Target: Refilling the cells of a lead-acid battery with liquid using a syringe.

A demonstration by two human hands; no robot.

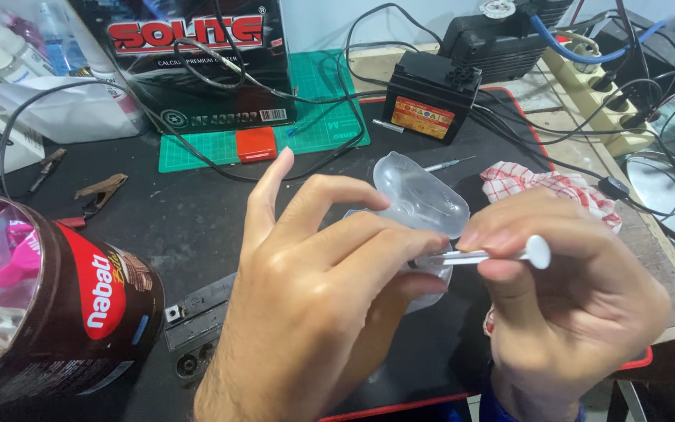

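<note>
My left hand (318, 289) grips a clear plastic hinged case (419, 199), its lid tipped up toward the back; the index finger sticks up free. My right hand (568, 293) pinches a thin white tool with a round flat end (537, 252). The tool's tip pokes into the case between my left thumb and fingers. Both hands hover above a black mat (189, 219). What lies inside the case is hidden by my fingers.
A brown tin (91, 305) with pink and white bits stands at the near left. Behind are a black box on a green cutting mat (330, 117), a small black battery (431, 98), tangled cables, a power strip (599, 98), a red-checked cloth (548, 187) and a round mirror (669, 195).
</note>
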